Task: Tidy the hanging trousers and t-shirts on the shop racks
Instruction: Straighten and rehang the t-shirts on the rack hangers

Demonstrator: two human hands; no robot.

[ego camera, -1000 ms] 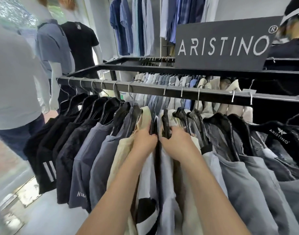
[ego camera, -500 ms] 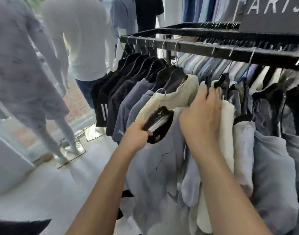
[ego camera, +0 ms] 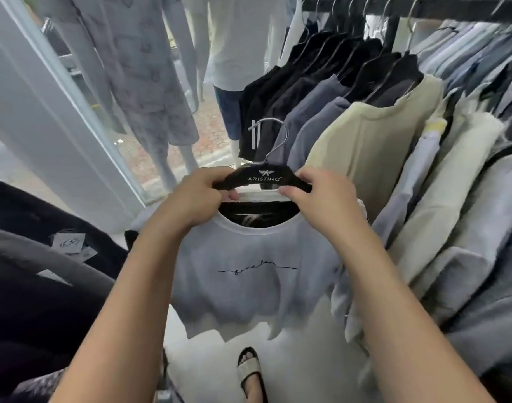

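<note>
pale floor point(ego camera: 301, 359), shop rack point(ego camera: 452, 7), window mannequins point(ego camera: 150, 68)

The black hanger point(ego camera: 262, 178) reads "ARISTINO"; the t-shirt's point(ego camera: 257, 274) script is illegible.

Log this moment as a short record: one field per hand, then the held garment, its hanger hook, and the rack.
left hand: grips the left end of the black hanger
right hand: grips the hanger's right end
garment: pale t-shirt with a script line across the chest, on the hanger
hook: free, off the rail
rack rail: top right, crowded with tops; cream top nearest
</note>
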